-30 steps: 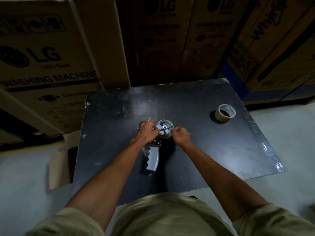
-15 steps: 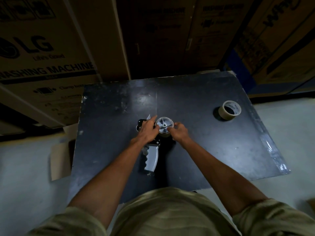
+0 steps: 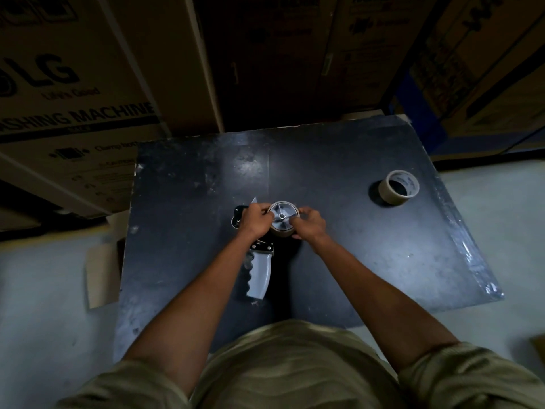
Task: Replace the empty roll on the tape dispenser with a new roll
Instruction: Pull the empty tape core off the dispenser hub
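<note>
A tape dispenser [image 3: 259, 276] with a grey grip handle lies on its side in the middle of the black table [image 3: 339, 255]. On its grey spoked hub sits a thin brown empty roll [image 3: 282, 230]. My left hand [image 3: 256, 221] pinches the roll's left rim and covers the dispenser's black front end. My right hand [image 3: 309, 224] pinches the roll's right rim. A beige new tape roll [image 3: 398, 187] lies flat at the table's far right, well away from both hands.
Large cardboard appliance boxes [image 3: 88, 84] stand close behind the table. A flattened piece of cardboard [image 3: 101, 276] lies on the pale floor by the table's left edge. Shiny clear tape runs along the table's right edge [image 3: 469, 255].
Both hands stay on the empty roll on the hub; my fingers have closed in slightly tighter around its rim. The camera has tilted a little; the dispenser and new roll have not moved.
</note>
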Demonstrator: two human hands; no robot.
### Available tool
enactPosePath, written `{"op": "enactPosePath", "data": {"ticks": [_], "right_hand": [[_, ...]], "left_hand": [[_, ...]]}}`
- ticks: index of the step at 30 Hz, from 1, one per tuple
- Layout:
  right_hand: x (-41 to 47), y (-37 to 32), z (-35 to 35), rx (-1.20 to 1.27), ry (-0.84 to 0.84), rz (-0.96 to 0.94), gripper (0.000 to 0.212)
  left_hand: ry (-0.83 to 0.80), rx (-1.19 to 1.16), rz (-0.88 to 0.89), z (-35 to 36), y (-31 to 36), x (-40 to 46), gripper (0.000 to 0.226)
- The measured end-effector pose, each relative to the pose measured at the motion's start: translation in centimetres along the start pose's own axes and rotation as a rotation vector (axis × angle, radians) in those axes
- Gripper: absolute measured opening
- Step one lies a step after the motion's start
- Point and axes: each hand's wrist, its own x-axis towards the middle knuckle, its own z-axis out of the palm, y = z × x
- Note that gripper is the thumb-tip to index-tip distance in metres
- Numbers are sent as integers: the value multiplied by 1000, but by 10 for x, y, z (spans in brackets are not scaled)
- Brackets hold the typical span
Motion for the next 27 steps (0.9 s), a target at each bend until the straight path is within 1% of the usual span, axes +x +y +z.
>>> {"op": "enactPosePath", "data": {"ticks": [6, 10, 17, 18, 23, 27], "right_hand": [[0, -3, 0, 23, 12, 22, 37], [4, -3, 2, 3, 41, 17, 22], [10, -3, 3, -2, 61, 29, 11], [10, -4, 3, -3, 60, 35, 11], [15, 0, 5, -18, 55, 38, 25], [11, -3, 3, -36, 59, 30, 13]], "left_hand": [[74, -15, -15, 11, -5, 0, 29], [97, -40, -47, 13, -4, 1, 28], [143, -74, -93, 14, -2, 1, 28], [151, -74, -96, 15, -3, 1, 27], [183, -69, -98, 16, -3, -2, 23], [206, -64, -105, 17, -2, -4, 25]]}}
